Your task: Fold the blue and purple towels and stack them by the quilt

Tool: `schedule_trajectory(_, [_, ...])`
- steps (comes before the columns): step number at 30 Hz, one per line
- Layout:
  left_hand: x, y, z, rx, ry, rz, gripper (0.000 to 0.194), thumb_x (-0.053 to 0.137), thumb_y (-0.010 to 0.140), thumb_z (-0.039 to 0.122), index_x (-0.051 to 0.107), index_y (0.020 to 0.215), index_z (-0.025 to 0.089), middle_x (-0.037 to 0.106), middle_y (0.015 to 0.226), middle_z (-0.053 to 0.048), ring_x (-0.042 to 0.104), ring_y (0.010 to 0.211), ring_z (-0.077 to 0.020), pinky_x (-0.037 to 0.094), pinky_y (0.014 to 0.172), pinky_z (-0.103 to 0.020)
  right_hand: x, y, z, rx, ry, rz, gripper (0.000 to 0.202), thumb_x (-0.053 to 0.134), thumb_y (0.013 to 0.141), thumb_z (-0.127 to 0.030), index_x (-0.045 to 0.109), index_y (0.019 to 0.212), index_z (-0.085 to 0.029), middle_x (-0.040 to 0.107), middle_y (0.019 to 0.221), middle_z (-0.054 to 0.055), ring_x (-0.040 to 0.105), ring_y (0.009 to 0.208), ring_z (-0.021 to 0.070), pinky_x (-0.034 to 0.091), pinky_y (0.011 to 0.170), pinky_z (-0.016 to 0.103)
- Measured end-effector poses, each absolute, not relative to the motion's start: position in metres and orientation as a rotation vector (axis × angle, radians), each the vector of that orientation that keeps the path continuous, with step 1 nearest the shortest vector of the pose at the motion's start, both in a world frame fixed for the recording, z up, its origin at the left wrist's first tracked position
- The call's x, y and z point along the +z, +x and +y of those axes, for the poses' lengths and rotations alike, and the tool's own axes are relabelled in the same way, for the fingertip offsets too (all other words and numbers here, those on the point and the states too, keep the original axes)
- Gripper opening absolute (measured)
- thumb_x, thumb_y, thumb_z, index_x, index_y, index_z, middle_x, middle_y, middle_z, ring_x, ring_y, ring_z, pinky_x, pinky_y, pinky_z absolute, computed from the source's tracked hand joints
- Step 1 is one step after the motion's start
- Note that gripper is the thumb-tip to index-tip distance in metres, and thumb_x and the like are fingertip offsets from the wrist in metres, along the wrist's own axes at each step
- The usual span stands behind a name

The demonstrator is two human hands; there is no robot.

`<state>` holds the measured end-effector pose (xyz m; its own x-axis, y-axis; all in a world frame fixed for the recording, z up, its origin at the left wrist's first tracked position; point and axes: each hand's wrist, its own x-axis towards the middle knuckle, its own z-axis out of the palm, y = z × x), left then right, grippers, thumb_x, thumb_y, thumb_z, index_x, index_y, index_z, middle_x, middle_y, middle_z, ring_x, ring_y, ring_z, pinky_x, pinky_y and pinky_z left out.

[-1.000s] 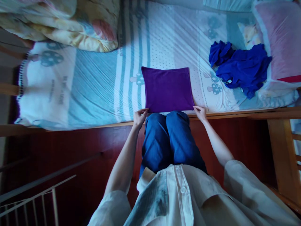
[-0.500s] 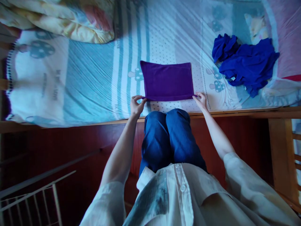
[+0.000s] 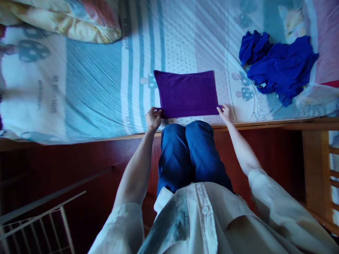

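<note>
A purple cloth [image 3: 187, 92], roughly rectangular, lies spread on the bed just beyond my knees. My left hand [image 3: 153, 118] pinches its near left corner between thumb and fingers. At the near right corner, my right hand [image 3: 224, 113] has a similar pinch on the fabric. The near edge runs fairly straight between both hands, with a faint crease line a little above it. The far left corner sticks out in a point.
The bed has a patterned blue and white sheet [image 3: 92, 84]. A crumpled blue garment [image 3: 283, 67] lies to the right, and a yellowish quilt [image 3: 87, 24] is bunched at the far left. The wooden bed edge [image 3: 254, 125] runs before my knees; a white metal rack [image 3: 65, 224] stands lower left.
The strip along the cloth's near edge now lies flatter and lower, toward me. Both hands keep their pinch on the corners. The view has shifted slightly.
</note>
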<state>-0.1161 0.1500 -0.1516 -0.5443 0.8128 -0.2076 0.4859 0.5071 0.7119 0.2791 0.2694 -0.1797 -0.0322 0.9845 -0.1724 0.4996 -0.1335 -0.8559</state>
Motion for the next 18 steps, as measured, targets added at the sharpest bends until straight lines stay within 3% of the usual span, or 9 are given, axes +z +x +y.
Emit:
schedule_trajectory(4, [-0.155, -0.107, 0.139, 0.65, 0.882, 2.351, 0.025, 0.056, 0.087, 0.036, 0.066, 0.098, 0.016, 0.072, 0.081, -0.007, 0.07, 0.081, -0.0217, 0.05, 0.071, -0.027, -0.182, 0.278, 0.259, 1.114, -1.698, -1.546, 0.038, 0.067, 0.085, -0.056, 0.058, 0.088, -0.019, 0.07, 0.084, 0.009, 0.07, 0.086, 0.0229, 0.058, 0.084, 0.036])
schedule_trajectory(9, [-0.149, -0.099, 0.141, 0.626, 0.708, 2.341, 0.033, 0.056, 0.087, 0.042, 0.069, 0.101, 0.016, 0.075, 0.086, -0.008, 0.069, 0.076, -0.0218, 0.049, 0.067, -0.028, -0.188, 0.273, 0.264, 1.077, -1.708, -1.572, 0.038, 0.062, 0.088, -0.057, 0.051, 0.073, -0.023, 0.057, 0.065, 0.001, 0.061, 0.072, 0.0194, 0.054, 0.073, 0.031])
schedule_trajectory(18, [-0.141, -0.091, 0.14, 0.678, 0.777, 2.403, 0.023, 0.057, 0.086, 0.037, 0.068, 0.091, 0.017, 0.073, 0.079, -0.005, 0.069, 0.08, -0.0216, 0.05, 0.071, -0.027, -0.202, 0.273, 0.267, 1.016, -1.73, -1.594, 0.034, 0.06, 0.089, -0.052, 0.049, 0.073, -0.024, 0.054, 0.067, -0.001, 0.056, 0.072, 0.0187, 0.051, 0.077, 0.032])
